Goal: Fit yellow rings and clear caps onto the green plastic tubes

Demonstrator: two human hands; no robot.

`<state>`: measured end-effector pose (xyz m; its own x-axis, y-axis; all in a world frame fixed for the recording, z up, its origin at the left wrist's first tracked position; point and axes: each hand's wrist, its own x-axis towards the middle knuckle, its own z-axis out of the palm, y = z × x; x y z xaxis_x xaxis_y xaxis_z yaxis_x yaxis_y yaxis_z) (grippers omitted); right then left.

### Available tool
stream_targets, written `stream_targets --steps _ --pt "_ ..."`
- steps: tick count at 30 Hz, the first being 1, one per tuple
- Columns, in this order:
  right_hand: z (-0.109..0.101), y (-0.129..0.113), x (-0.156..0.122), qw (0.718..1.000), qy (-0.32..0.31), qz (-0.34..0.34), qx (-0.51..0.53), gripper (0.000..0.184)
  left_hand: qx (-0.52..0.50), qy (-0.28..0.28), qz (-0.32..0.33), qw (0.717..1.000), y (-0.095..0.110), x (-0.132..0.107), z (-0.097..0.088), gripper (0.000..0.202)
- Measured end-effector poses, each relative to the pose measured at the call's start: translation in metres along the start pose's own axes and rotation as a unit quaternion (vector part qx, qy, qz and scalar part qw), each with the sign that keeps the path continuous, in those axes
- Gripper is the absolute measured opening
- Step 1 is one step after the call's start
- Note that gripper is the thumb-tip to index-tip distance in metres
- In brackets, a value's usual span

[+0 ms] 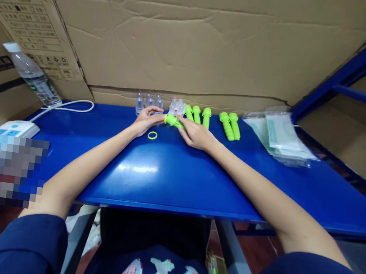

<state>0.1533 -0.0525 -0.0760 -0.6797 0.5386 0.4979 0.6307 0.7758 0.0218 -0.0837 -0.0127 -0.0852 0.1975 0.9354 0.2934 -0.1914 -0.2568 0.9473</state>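
A bright green plastic handle-like tube (pixel 172 120) lies sideways between my hands, just above the blue table (pixel 178 172). My right hand (pixel 197 133) is closed around its right end. At its left end, my left hand (pixel 147 120) pinches a yellow ring (pixel 165 118) with the fingertips; whether the ring is fully seated on the tube cannot be made out. A second yellow ring (pixel 152 135) lies flat on the table, in front of my left hand. Behind my hands stand several clear plastic bottle-shaped pieces (pixel 139 103) and small clear-white pieces (pixel 177 107).
More green tubes (pixel 206 118) lie behind my right hand, with a further pair (pixel 230 126) to the right. Clear plastic bags (pixel 285 135) lie at the back right. A water bottle (pixel 35 76), a power strip (pixel 17 129) and a white cable (pixel 72 104) occupy the left. Cardboard (pixel 196 43) walls the back.
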Motion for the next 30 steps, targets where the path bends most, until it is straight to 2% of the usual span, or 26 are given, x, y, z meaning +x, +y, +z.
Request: stream_targets --steps 6,10,17,26,30 --pt "-0.006 -0.012 0.002 0.993 -0.088 0.082 -0.015 0.058 0.019 -0.053 -0.005 0.998 0.0 -0.007 0.009 0.043" --pt "-0.007 -0.013 0.002 0.993 -0.086 0.081 -0.021 0.056 0.023 -0.053 -0.02 0.998 0.0 -0.008 0.011 0.04" --pt "-0.008 -0.018 0.004 0.99 -0.105 0.089 -0.003 0.054 0.063 -0.013 0.009 0.998 0.0 -0.007 0.012 0.031" --pt "-0.008 -0.018 0.004 0.989 -0.095 0.108 0.026 0.053 0.086 -0.052 -0.003 0.995 -0.004 -0.002 0.005 0.037" --pt "-0.005 -0.014 0.003 0.988 -0.088 0.111 0.067 0.054 0.137 -0.081 0.045 0.986 -0.002 -0.004 0.008 0.027"
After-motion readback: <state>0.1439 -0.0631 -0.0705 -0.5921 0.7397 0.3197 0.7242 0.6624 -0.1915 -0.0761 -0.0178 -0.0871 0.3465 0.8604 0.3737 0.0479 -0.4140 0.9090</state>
